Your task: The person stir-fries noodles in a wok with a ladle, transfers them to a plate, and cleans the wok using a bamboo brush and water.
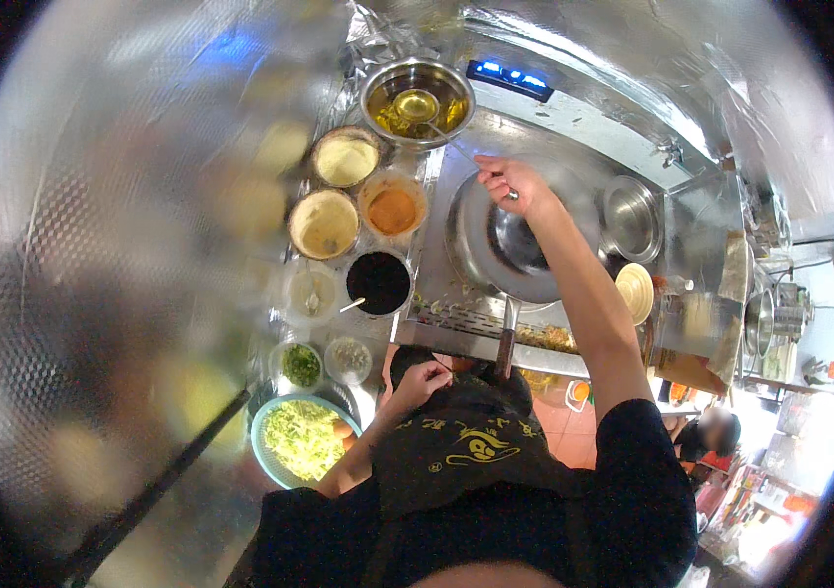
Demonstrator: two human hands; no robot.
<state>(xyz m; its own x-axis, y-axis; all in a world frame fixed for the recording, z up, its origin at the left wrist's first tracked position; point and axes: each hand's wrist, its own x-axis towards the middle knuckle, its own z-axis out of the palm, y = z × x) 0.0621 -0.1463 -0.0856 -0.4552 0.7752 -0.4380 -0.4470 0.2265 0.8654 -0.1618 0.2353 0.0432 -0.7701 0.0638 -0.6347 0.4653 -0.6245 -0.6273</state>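
My right hand (508, 184) grips the thin metal handle of a ladle (417, 106). The ladle's bowl rests in yellow oil inside a steel bowl (370, 110) at the back. Beneath my right hand and forearm sits a steel wok (472, 242), partly hidden; its bare inside looks shiny. The wok's handle (508, 331) points toward my body. My left hand (424, 384) is held low in front of my dark apron (461, 419), fingers curled together, with nothing visible in them.
Left of the wok stand tubs of pale powder (347, 160), orange-brown powder (392, 209) and dark liquid (378, 283). Nearer lie chopped greens (301, 365) and a basket (259, 434) of shredded vegetable with eggs. A steel basin (633, 218) sits right. Another person (714, 437) is farther right.
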